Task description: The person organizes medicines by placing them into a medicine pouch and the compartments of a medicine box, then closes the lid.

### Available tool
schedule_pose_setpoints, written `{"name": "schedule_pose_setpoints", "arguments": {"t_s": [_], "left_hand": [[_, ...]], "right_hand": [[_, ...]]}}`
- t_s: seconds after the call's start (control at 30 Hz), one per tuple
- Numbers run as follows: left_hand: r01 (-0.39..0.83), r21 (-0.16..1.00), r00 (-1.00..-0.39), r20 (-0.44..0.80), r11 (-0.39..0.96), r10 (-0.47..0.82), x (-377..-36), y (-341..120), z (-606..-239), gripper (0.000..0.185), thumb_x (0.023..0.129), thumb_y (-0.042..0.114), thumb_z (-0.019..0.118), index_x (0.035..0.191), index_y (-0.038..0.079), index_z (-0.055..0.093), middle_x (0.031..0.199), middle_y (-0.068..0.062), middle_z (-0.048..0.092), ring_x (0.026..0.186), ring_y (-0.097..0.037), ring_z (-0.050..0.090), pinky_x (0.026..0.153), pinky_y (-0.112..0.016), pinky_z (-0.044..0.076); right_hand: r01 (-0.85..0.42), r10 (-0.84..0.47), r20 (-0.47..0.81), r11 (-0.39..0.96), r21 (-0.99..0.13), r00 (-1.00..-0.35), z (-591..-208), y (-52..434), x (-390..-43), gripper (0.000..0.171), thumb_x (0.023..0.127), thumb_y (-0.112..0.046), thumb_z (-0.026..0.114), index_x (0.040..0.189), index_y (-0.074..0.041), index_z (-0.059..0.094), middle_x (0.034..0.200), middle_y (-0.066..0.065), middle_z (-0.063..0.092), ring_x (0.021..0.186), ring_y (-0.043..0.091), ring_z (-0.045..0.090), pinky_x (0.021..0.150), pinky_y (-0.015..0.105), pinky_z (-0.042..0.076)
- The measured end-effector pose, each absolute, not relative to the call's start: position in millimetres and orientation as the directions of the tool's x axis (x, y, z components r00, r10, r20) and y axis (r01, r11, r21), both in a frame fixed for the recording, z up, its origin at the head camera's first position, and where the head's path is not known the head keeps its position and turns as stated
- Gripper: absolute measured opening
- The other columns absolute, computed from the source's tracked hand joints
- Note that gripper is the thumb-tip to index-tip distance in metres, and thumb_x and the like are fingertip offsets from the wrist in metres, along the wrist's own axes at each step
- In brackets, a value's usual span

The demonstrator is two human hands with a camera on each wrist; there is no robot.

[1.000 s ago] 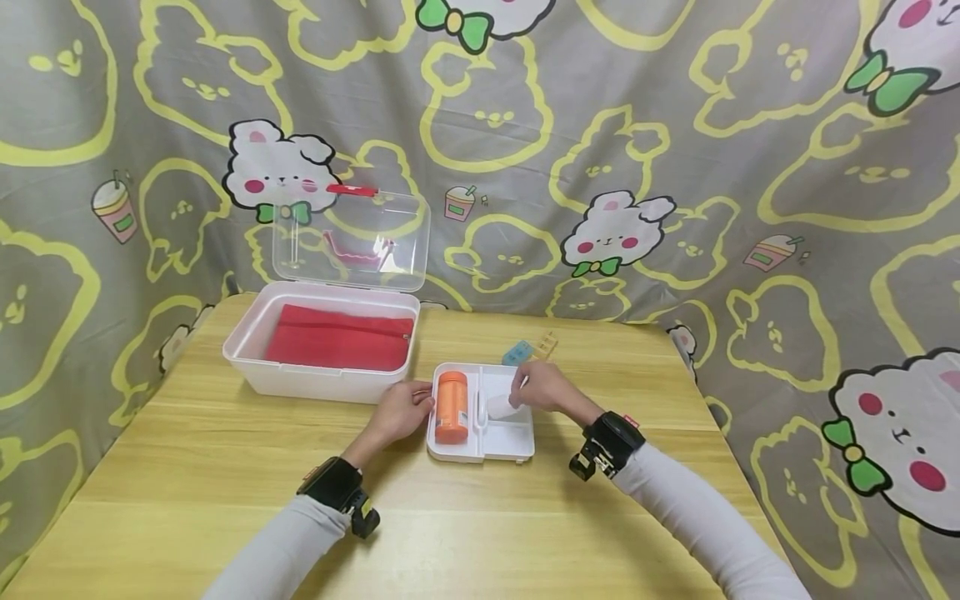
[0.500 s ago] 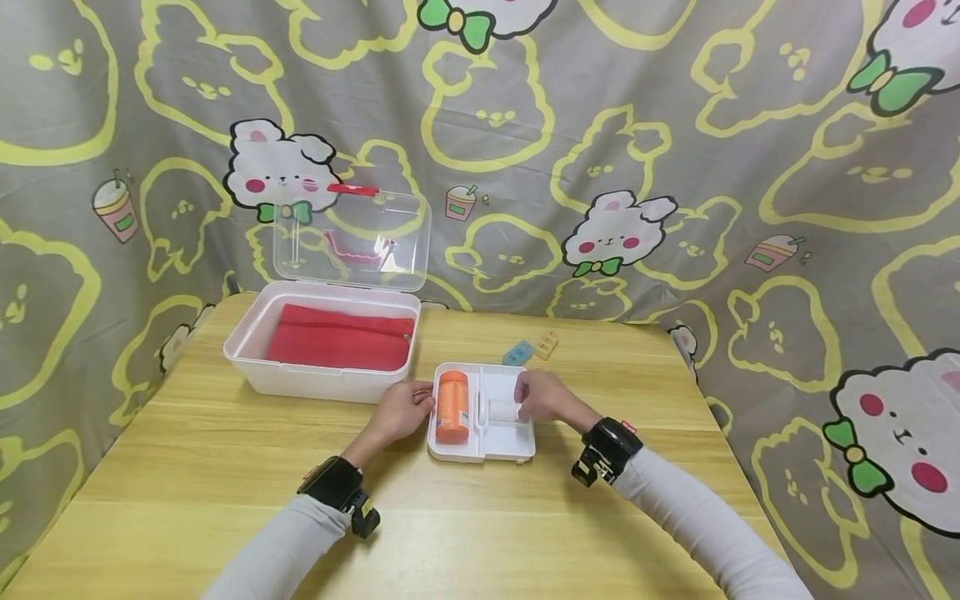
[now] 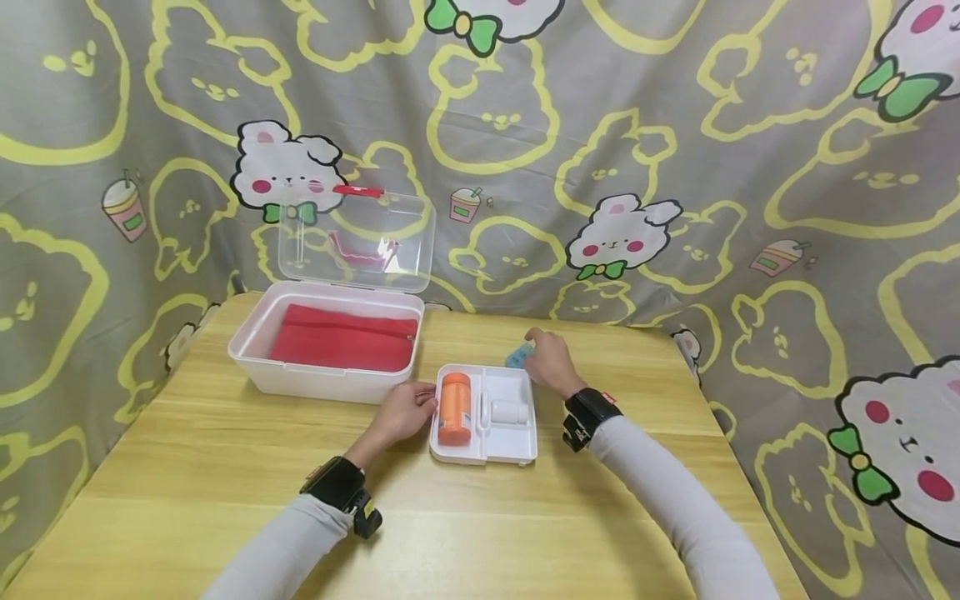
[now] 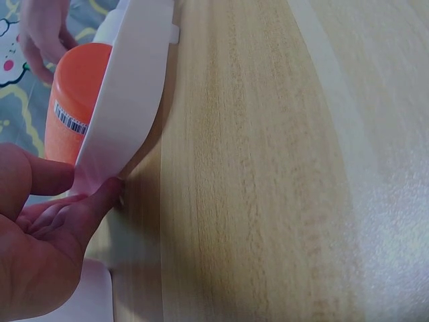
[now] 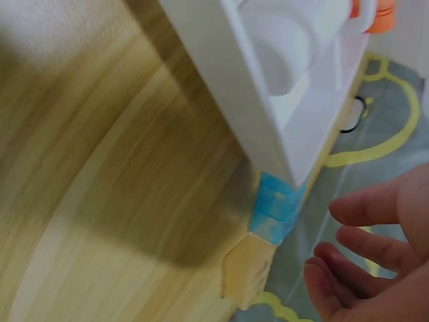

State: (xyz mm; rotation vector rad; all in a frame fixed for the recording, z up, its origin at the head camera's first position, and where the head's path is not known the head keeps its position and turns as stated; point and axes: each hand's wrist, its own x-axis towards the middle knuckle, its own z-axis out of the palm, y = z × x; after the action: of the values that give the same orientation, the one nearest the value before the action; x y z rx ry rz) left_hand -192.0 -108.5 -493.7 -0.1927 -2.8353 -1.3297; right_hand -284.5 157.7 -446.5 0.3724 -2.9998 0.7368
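Small pill box (image 3: 519, 353), blue and yellow sections joined in a strip, lying on the tabletop (image 3: 225, 467) just behind the far right corner of the white tray (image 3: 517, 446); also seen from the right wrist (image 5: 265, 231) tucked against the tray's corner. Probably light, hard plastic, stiff and a little slick; best pinched across its narrow sides, since flat lids could pop open if squeezed from above. Right hand (image 3: 550, 363) just over it, fingers (image 5: 362, 204) loosely spread and slightly bent, nothing held yet. Left hand (image 3: 403, 412) resting against the tray's left rim, fingertips (image 4: 100, 198) touching the wall, relaxed, gripping nothing.

Inside the tray: an orange bottle (image 3: 454, 406) lying in the left compartment, a small white bottle (image 3: 508, 412) in the right one. Barcode visible on the orange bottle's label (image 4: 69, 117) in the left wrist view; no words legible, no brand readable anywhere. Behind, an open white storage box (image 3: 255, 362) with a red pouch (image 3: 341, 337) inside and a clear lid (image 3: 356, 242) standing up.
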Motion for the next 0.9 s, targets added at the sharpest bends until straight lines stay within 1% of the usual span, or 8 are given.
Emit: {"name": "schedule_pose_setpoints", "arguments": {"t_s": [0.07, 0.2, 0.33, 0.43, 0.53, 0.67, 0.8, 0.9], "left_hand": [[0.108, 0.766, -0.993, 0.052, 0.633, 0.107, -191.6, -108.2, -494.0, 0.033, 0.094, 0.007, 0.064, 0.123, -0.008, 0.067, 0.117, -0.020, 0.073, 0.114, -0.033, 0.070, 0.101, -0.048, 0.053], [0.082, 0.776, -0.994, 0.022, 0.625, 0.104, -192.3, -107.8, -494.9, 0.033, 0.095, 0.008, 0.064, 0.125, -0.006, 0.067, 0.120, -0.020, 0.072, 0.116, -0.033, 0.069, 0.103, -0.047, 0.052], [0.070, 0.778, -0.995, 0.007, 0.625, 0.102, -192.7, -107.5, -494.6, 0.033, 0.096, 0.009, 0.065, 0.126, -0.006, 0.067, 0.122, -0.019, 0.072, 0.117, -0.031, 0.069, 0.103, -0.046, 0.052], [0.060, 0.778, -0.995, -0.002, 0.626, 0.097, -193.1, -107.1, -494.8, 0.034, 0.096, 0.010, 0.065, 0.127, -0.005, 0.067, 0.122, -0.018, 0.072, 0.118, -0.031, 0.068, 0.104, -0.046, 0.052], [0.055, 0.777, -0.995, -0.006, 0.627, 0.096, -193.4, -107.0, -495.1, 0.034, 0.096, 0.011, 0.066, 0.127, -0.004, 0.067, 0.122, -0.018, 0.072, 0.118, -0.031, 0.068, 0.104, -0.046, 0.052], [0.054, 0.774, -0.995, -0.008, 0.631, 0.095, -193.5, -107.5, -495.0, 0.034, 0.096, 0.011, 0.066, 0.127, -0.004, 0.067, 0.122, -0.018, 0.072, 0.119, -0.031, 0.068, 0.104, -0.046, 0.051], [0.064, 0.768, -0.995, 0.004, 0.637, 0.096, -193.9, -108.4, -496.2, 0.034, 0.096, 0.010, 0.065, 0.126, -0.005, 0.067, 0.122, -0.018, 0.072, 0.118, -0.031, 0.068, 0.104, -0.046, 0.052], [0.064, 0.770, -0.995, 0.000, 0.635, 0.101, -194.0, -109.0, -497.3, 0.033, 0.096, 0.010, 0.065, 0.126, -0.004, 0.067, 0.122, -0.018, 0.072, 0.118, -0.031, 0.068, 0.104, -0.046, 0.052]], "right_hand": [[-0.249, -0.224, 0.109, 0.869, -0.427, -0.969, -451.1, 156.2, -290.2, 0.049, 0.081, 0.007, 0.050, 0.128, 0.005, 0.061, 0.113, 0.029, 0.067, 0.109, 0.045, 0.061, 0.090, 0.049, 0.053], [-0.244, -0.220, 0.105, 0.884, -0.400, -0.970, -457.8, 152.8, -299.4, 0.051, 0.080, 0.009, 0.054, 0.129, 0.002, 0.062, 0.114, 0.030, 0.066, 0.114, 0.047, 0.058, 0.088, 0.050, 0.052], [-0.225, -0.226, 0.044, 0.897, -0.379, -0.973, -463.0, 150.4, -305.4, 0.049, 0.081, 0.006, 0.057, 0.130, 0.000, 0.064, 0.124, 0.032, 0.061, 0.124, 0.052, 0.051, 0.101, 0.062, 0.045], [-0.222, -0.236, 0.002, 0.907, -0.358, -0.972, -466.6, 149.8, -307.4, 0.044, 0.084, 0.004, 0.059, 0.127, 0.000, 0.067, 0.127, 0.031, 0.060, 0.126, 0.053, 0.048, 0.106, 0.068, 0.040], [-0.222, -0.236, -0.001, 0.914, -0.340, -0.972, -468.3, 149.8, -307.7, 0.038, 0.084, 0.003, 0.061, 0.120, 0.002, 0.070, 0.123, 0.029, 0.063, 0.122, 0.051, 0.050, 0.105, 0.065, 0.043], [-0.215, -0.225, 0.011, 0.911, -0.351, -0.974, -468.0, 149.8, -307.2, 0.034, 0.082, 0.004, 0.061, 0.114, 0.004, 0.072, 0.119, 0.026, 0.064, 0.119, 0.047, 0.053, 0.100, 0.058, 0.048], [-0.207, -0.218, 0.006, 0.918, -0.340, -0.976, -468.6, 150.2, -306.6, 0.033, 0.083, 0.002, 0.062, 0.114, 0.004, 0.071, 0.117, 0.025, 0.065, 0.116, 0.044, 0.055, 0.097, 0.055, 0.050], [-0.206, -0.210, 0.025, 0.924, -0.321, -0.977, -468.4, 151.0, -305.8, 0.034, 0.082, 0.000, 0.063, 0.115, 0.005, 0.070, 0.115, 0.026, 0.066, 0.114, 0.043, 0.057, 0.098, 0.052, 0.050]]}}
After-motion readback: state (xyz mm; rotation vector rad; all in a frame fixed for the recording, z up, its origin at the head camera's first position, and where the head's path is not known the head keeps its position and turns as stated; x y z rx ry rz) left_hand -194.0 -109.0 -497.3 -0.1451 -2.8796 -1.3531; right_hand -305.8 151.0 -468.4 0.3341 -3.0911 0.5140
